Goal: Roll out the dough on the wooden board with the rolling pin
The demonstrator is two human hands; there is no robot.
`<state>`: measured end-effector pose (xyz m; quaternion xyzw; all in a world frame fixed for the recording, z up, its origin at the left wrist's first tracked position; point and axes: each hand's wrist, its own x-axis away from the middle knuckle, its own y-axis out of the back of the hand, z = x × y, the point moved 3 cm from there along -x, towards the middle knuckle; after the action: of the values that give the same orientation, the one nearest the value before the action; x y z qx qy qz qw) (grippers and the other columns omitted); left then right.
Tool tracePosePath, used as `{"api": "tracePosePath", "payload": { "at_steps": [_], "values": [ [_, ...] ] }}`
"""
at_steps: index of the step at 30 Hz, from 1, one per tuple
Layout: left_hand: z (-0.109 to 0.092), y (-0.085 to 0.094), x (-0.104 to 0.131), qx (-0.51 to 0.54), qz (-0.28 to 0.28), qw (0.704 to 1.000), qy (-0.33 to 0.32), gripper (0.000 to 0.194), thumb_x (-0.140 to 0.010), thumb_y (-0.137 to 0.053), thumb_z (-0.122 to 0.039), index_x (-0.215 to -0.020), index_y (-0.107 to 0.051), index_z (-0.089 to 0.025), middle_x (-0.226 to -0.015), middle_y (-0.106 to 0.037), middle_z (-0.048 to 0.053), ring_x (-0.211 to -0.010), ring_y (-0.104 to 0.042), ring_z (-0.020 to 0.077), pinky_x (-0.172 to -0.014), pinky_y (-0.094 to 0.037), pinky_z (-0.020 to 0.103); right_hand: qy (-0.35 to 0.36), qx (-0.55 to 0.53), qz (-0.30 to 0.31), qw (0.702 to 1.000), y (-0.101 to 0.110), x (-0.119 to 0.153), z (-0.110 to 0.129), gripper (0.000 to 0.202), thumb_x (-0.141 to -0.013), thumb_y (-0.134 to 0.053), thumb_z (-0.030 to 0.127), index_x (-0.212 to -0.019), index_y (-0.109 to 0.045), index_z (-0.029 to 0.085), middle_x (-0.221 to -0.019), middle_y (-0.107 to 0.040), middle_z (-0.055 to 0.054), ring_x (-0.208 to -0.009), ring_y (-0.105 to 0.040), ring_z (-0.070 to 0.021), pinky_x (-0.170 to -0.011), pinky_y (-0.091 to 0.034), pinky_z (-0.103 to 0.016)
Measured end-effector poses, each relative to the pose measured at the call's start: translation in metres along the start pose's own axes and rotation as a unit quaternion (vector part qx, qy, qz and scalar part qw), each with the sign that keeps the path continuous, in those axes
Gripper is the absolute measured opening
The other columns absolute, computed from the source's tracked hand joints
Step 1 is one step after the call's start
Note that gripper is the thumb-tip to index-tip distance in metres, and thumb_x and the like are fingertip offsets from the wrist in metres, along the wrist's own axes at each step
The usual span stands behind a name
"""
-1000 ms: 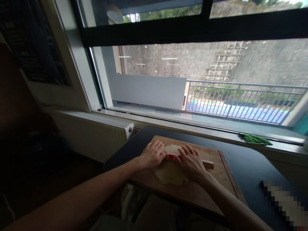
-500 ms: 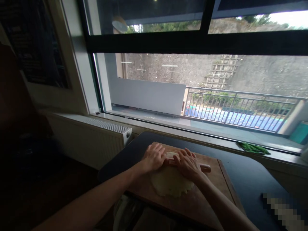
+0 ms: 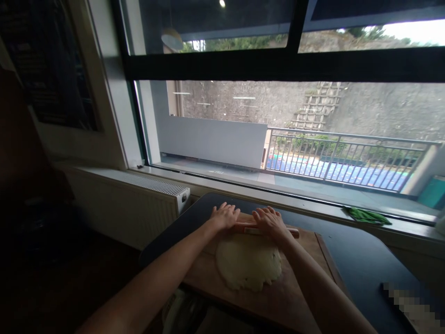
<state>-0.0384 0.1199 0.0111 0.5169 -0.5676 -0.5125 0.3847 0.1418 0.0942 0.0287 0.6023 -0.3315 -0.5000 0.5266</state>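
Because the wooden board (image 3: 313,250) is borne by a broad dark table (image 3: 354,250), a firm, flat base is given to everything worked on it; by its size the board is judged stiff and fairly heavy, best lifted by two opposite edges. Towards the middle of the board a sheet of dough (image 3: 246,262) is spread, pale, flat and rounded, with its near edge left ragged. It is judged soft, limp and easily torn, perhaps a little tacky, so that it is better supported from beneath with spread palms than pinched at the thin rim. By the dough's far edge a rolling pin (image 3: 248,229) is laid crosswise; whether any dough is trapped beneath it cannot be told. The pin is judged rigid, light and sturdy, ready to turn if not held down, and best handled near both ends, where pressure can be shared evenly.

Both forearms (image 3: 174,269) are stretched forward and slanted inward. On the pin the left hand (image 3: 224,216) and the right hand (image 3: 271,220) are placed palm down, a stretch of red being left bare between them. The fingers are extended beyond the pin, slightly spread, not wrapped around it; the palms' undersides are hidden.
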Motion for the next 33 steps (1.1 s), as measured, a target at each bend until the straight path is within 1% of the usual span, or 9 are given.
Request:
{"api": "tracePosePath", "payload": {
  "at_steps": [3, 5, 10, 13, 15, 18, 26, 29, 33],
  "values": [
    [0.004, 0.0, -0.02, 0.008, 0.027, 0.999, 0.028, 0.054, -0.09, -0.016, -0.051, -0.13, -0.042, -0.025, -0.141, -0.037, 0.008, -0.131, -0.027, 0.0307, -0.097, -0.025, 0.061, -0.015, 0.001, 0.0, 1.0, -0.001, -0.019, -0.003, 0.046, -0.093, -0.018, 0.046, -0.113, -0.054, 0.025, -0.116, -0.056, -0.011, -0.115, -0.041, -0.0249, -0.088, -0.032, -0.045],
    [0.003, 0.0, -0.013, 0.009, 0.026, 0.999, 0.019, 0.053, -0.091, -0.016, -0.051, -0.13, -0.042, -0.027, -0.14, -0.038, 0.008, -0.131, -0.027, 0.0301, -0.097, -0.026, 0.06, -0.011, 0.001, -0.005, 1.0, -0.001, -0.015, -0.001, 0.046, -0.093, -0.018, 0.046, -0.113, -0.054, 0.024, -0.118, -0.054, -0.011, -0.117, -0.04, -0.0245, -0.09, -0.031, -0.044],
    [-0.012, 0.005, 0.067, -0.021, -0.084, 0.989, -0.119, 0.051, -0.092, -0.021, -0.046, -0.13, -0.045, -0.023, -0.139, -0.041, 0.007, -0.131, -0.028, 0.0241, -0.106, -0.019, 0.049, 0.029, -0.003, -0.026, 0.999, -0.002, 0.046, 0.011, 0.049, -0.093, -0.016, 0.047, -0.116, -0.053, 0.025, -0.126, -0.051, -0.006, -0.129, -0.027, -0.0224, -0.101, -0.02, -0.042],
    [-0.019, 0.007, 0.119, -0.025, -0.098, 0.979, -0.178, 0.052, -0.092, -0.026, -0.044, -0.136, -0.037, -0.019, -0.141, -0.037, 0.008, -0.132, -0.026, 0.0218, -0.108, -0.019, 0.044, 0.06, -0.009, -0.032, 0.998, -0.003, 0.086, 0.013, 0.052, -0.092, -0.02, 0.049, -0.132, -0.039, 0.023, -0.137, -0.042, -0.004, -0.131, -0.023, -0.0201, -0.105, -0.016, -0.038],
    [-0.021, 0.007, 0.134, -0.025, -0.093, 0.976, -0.194, 0.055, -0.091, -0.029, -0.044, -0.139, -0.031, -0.018, -0.144, -0.033, 0.007, -0.134, -0.023, 0.0211, -0.109, -0.018, 0.042, 0.072, -0.011, -0.033, 0.997, -0.003, 0.096, 0.013, 0.055, -0.091, -0.021, 0.05, -0.137, -0.032, 0.021, -0.14, -0.038, -0.003, -0.132, -0.021, -0.0191, -0.106, -0.014, -0.037],
    [-0.018, 0.004, 0.118, -0.024, -0.084, 0.981, -0.174, 0.054, -0.091, -0.027, -0.045, -0.137, -0.035, -0.018, -0.143, -0.034, 0.008, -0.133, -0.024, 0.0211, -0.109, -0.018, 0.042, 0.056, -0.007, -0.027, 0.998, -0.005, 0.077, 0.012, 0.051, -0.092, -0.02, 0.05, -0.131, -0.04, 0.025, -0.137, -0.041, -0.002, -0.131, -0.023, -0.0206, -0.105, -0.017, -0.039],
    [0.02, -0.003, -0.001, 0.015, 0.003, 0.999, 0.035, 0.051, -0.092, -0.017, -0.048, -0.129, -0.043, -0.025, -0.14, -0.038, 0.008, -0.131, -0.029, 0.0261, -0.1, -0.026, 0.055, 0.013, -0.008, -0.032, 0.999, -0.018, -0.047, 0.021, 0.05, -0.093, -0.016, 0.047, -0.107, -0.058, 0.024, -0.117, -0.056, -0.009, -0.12, -0.035, -0.0244, -0.094, -0.026, -0.045],
    [0.023, -0.003, -0.004, 0.018, -0.005, 0.999, 0.04, 0.051, -0.092, -0.015, -0.047, -0.128, -0.043, -0.023, -0.14, -0.038, 0.009, -0.131, -0.027, 0.0259, -0.1, -0.025, 0.055, 0.019, -0.008, -0.032, 0.999, -0.02, -0.051, 0.025, 0.05, -0.093, -0.016, 0.047, -0.109, -0.057, 0.024, -0.117, -0.055, -0.009, -0.12, -0.036, -0.0241, -0.094, -0.027, -0.044],
    [0.004, -0.004, 0.036, 0.008, -0.043, 0.997, -0.059, 0.051, -0.093, -0.017, -0.044, -0.132, -0.041, -0.021, -0.142, -0.037, 0.006, -0.133, -0.025, 0.0233, -0.106, -0.019, 0.05, 0.052, 0.0, -0.037, 0.998, -0.017, -0.005, 0.028, 0.049, -0.093, -0.015, 0.048, -0.116, -0.052, 0.026, -0.127, -0.05, -0.005, -0.129, -0.025, -0.0225, -0.1, -0.021, -0.04]
  ]
}}
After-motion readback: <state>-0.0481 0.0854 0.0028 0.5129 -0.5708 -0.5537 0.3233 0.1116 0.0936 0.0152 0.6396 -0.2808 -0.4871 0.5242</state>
